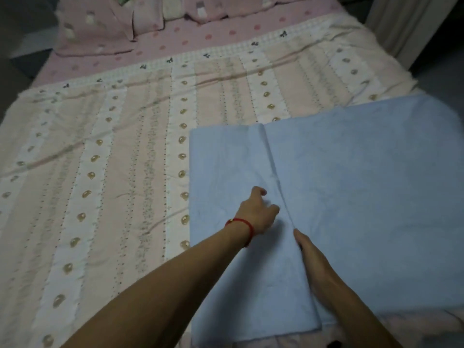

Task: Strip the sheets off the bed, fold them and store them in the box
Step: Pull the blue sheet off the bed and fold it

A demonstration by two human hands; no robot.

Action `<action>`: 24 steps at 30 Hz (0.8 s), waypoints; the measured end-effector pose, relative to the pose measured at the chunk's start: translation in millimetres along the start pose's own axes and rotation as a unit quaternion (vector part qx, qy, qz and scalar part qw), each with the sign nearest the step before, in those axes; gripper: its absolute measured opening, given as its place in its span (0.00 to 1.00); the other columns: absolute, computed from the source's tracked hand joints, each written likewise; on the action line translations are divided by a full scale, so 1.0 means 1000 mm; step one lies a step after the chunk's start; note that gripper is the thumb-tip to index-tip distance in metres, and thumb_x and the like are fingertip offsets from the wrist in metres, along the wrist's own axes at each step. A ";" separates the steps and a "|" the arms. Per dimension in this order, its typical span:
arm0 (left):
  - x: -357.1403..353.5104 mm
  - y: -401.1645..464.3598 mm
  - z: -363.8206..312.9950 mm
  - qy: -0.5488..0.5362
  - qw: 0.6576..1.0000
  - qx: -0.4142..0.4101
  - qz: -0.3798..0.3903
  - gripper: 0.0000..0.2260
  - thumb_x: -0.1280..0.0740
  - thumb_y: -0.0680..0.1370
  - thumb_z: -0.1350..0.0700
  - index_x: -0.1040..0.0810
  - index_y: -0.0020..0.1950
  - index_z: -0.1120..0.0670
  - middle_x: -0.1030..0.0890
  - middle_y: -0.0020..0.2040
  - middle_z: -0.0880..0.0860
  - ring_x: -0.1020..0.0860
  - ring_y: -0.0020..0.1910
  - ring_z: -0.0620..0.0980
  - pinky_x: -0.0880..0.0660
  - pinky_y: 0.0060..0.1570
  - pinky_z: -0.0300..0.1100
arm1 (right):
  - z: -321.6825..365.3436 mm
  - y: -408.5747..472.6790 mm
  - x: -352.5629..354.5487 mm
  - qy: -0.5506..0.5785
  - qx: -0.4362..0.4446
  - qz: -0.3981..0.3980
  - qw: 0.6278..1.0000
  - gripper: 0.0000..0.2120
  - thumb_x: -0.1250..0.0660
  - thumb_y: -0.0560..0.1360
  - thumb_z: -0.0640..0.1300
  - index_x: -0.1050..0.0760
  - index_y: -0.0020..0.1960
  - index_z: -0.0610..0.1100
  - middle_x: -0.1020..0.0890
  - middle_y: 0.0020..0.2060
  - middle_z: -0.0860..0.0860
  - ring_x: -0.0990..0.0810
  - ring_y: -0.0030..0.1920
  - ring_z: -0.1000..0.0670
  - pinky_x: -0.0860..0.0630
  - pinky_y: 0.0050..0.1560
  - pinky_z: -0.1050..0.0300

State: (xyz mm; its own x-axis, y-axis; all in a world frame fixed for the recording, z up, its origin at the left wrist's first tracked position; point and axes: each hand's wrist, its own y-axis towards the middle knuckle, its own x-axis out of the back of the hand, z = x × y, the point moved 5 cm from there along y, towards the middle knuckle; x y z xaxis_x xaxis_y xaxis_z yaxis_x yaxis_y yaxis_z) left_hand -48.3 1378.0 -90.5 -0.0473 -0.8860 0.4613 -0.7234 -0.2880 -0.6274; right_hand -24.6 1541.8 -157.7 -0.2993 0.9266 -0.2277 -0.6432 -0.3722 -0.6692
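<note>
Your left hand (258,212) pinched the pale blue folded sheet (351,197) at its crease; right hand (310,254) pressed flat beside it. Tugging risked skewing layers.

Right hand (310,257) fingertips under blue sheet (364,197) fold.

The left half of the striped quilt (105,172) lies flat and unobstructed, open to approach. The folded blue sheet (351,197) occupies the near right (both forearms cross it). Pillows (105,28) block the head end; a curtain (401,23) bounds the far right.
</note>
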 end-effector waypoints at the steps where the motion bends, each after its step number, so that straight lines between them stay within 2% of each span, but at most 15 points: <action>1: -0.004 0.005 0.014 0.081 0.996 0.000 -0.033 0.21 0.35 0.80 0.53 0.34 0.72 0.53 0.22 0.62 0.61 0.21 0.58 0.60 0.23 0.59 0.53 | -0.003 -0.003 0.008 -0.049 0.001 -0.002 0.999 0.12 0.35 0.81 0.55 0.19 0.56 0.50 0.14 0.52 0.48 0.16 0.50 0.53 0.24 0.60 0.54; 2: 0.001 0.008 0.029 0.156 0.985 0.001 -0.077 0.21 0.35 0.79 0.51 0.32 0.71 0.53 0.25 0.65 0.60 0.26 0.63 0.60 0.26 0.63 0.53 | -0.004 -0.004 0.011 -0.115 0.008 -0.007 0.993 0.07 0.36 0.82 0.51 0.20 0.54 0.50 0.15 0.50 0.51 0.17 0.49 0.55 0.24 0.55 0.58; 4: 0.015 0.008 0.053 0.269 0.950 -0.006 -0.157 0.19 0.36 0.79 0.49 0.30 0.69 0.50 0.29 0.67 0.57 0.32 0.65 0.59 0.31 0.63 0.53 | -0.006 -0.005 0.017 -0.237 0.034 -0.007 0.971 0.06 0.35 0.82 0.50 0.21 0.56 0.50 0.16 0.51 0.55 0.18 0.51 0.55 0.26 0.47 0.65; 5: 0.022 0.006 0.062 0.299 0.937 -0.010 -0.182 0.18 0.37 0.79 0.48 0.30 0.69 0.47 0.32 0.67 0.55 0.34 0.66 0.58 0.33 0.62 0.54 | -0.007 -0.007 0.017 -0.277 0.045 0.000 0.960 0.08 0.35 0.82 0.51 0.22 0.58 0.51 0.17 0.52 0.58 0.18 0.53 0.56 0.26 0.47 0.67; 7: 0.034 0.002 0.078 0.323 0.925 -0.010 -0.200 0.19 0.37 0.78 0.47 0.32 0.70 0.42 0.37 0.71 0.53 0.38 0.69 0.58 0.35 0.62 0.57 | -0.011 -0.010 0.017 -0.316 0.059 0.012 0.947 0.10 0.35 0.82 0.52 0.23 0.62 0.52 0.18 0.54 0.59 0.19 0.54 0.58 0.24 0.53 0.66; 9: 0.040 0.001 0.091 0.319 0.927 -0.010 -0.197 0.22 0.38 0.79 0.46 0.36 0.73 0.40 0.43 0.76 0.54 0.43 0.73 0.60 0.35 0.65 0.60 | -0.013 -0.014 0.019 -0.315 0.071 0.013 0.946 0.10 0.35 0.82 0.51 0.22 0.61 0.51 0.16 0.53 0.59 0.18 0.54 0.59 0.22 0.60 0.59; 12: 0.039 0.001 0.107 0.283 0.940 -0.001 -0.189 0.25 0.38 0.80 0.42 0.40 0.76 0.37 0.52 0.80 0.55 0.51 0.78 0.60 0.37 0.69 0.64 | -0.021 -0.014 0.026 -0.346 0.057 -0.001 0.936 0.09 0.33 0.81 0.52 0.21 0.58 0.50 0.16 0.50 0.59 0.18 0.51 0.59 0.22 0.61 0.53; 14: 0.039 0.002 0.114 0.239 0.949 -0.001 -0.207 0.28 0.37 0.79 0.42 0.41 0.78 0.38 0.54 0.81 0.56 0.53 0.79 0.59 0.39 0.71 0.64 | -0.028 -0.011 0.031 -0.380 0.032 -0.003 0.924 0.09 0.33 0.80 0.54 0.21 0.56 0.51 0.17 0.48 0.61 0.20 0.49 0.62 0.22 0.61 0.51; 16: 0.045 0.004 0.115 0.188 0.951 0.005 -0.247 0.28 0.36 0.80 0.43 0.40 0.79 0.42 0.52 0.81 0.58 0.52 0.79 0.60 0.39 0.71 0.63 | -0.025 -0.006 0.029 -0.412 0.007 -0.022 0.911 0.11 0.33 0.78 0.59 0.22 0.54 0.53 0.18 0.46 0.60 0.19 0.48 0.60 0.21 0.59 0.51; 18: 0.059 0.009 0.115 0.136 0.948 0.039 -0.284 0.28 0.37 0.80 0.45 0.41 0.79 0.44 0.51 0.80 0.58 0.50 0.78 0.61 0.39 0.70 0.64 | -0.006 0.000 0.021 -0.480 0.019 -0.080 0.874 0.20 0.38 0.76 0.67 0.24 0.54 0.52 0.17 0.47 0.54 0.17 0.49 0.50 0.20 0.55 0.50; 20: 0.071 0.019 0.114 0.157 0.943 0.041 -0.289 0.28 0.39 0.81 0.44 0.44 0.80 0.43 0.52 0.81 0.57 0.49 0.78 0.62 0.38 0.69 0.66 | 0.019 0.009 0.004 -0.541 0.116 -0.155 0.818 0.21 0.39 0.77 0.64 0.29 0.60 0.50 0.18 0.54 0.49 0.17 0.52 0.44 0.20 0.53 0.48; 22: 0.079 0.034 0.110 0.256 0.930 -0.001 -0.264 0.28 0.42 0.82 0.42 0.48 0.80 0.41 0.55 0.82 0.55 0.51 0.79 0.61 0.39 0.70 0.66 | 0.041 0.023 -0.028 -0.572 0.240 -0.171 0.765 0.26 0.37 0.78 0.56 0.34 0.73 0.47 0.26 0.68 0.44 0.23 0.64 0.41 0.23 0.61 0.46; 24: 0.081 0.052 0.106 0.313 0.923 -0.034 -0.219 0.29 0.46 0.83 0.40 0.52 0.81 0.41 0.58 0.83 0.53 0.56 0.81 0.60 0.43 0.75 0.64 | 0.051 0.047 -0.055 -0.634 0.306 -0.114 0.701 0.33 0.42 0.79 0.56 0.44 0.81 0.48 0.43 0.81 0.43 0.41 0.78 0.41 0.37 0.75 0.42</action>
State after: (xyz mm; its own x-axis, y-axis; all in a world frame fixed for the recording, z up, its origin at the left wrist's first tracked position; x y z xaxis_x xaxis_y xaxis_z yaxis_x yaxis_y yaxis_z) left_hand -16.5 1252.8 -152.3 -0.1140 -0.2995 0.9473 -0.8084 -0.5263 -0.2637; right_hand -74.8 1470.8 -140.8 -0.2760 0.3180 0.9070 -0.8421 -0.5349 -0.0688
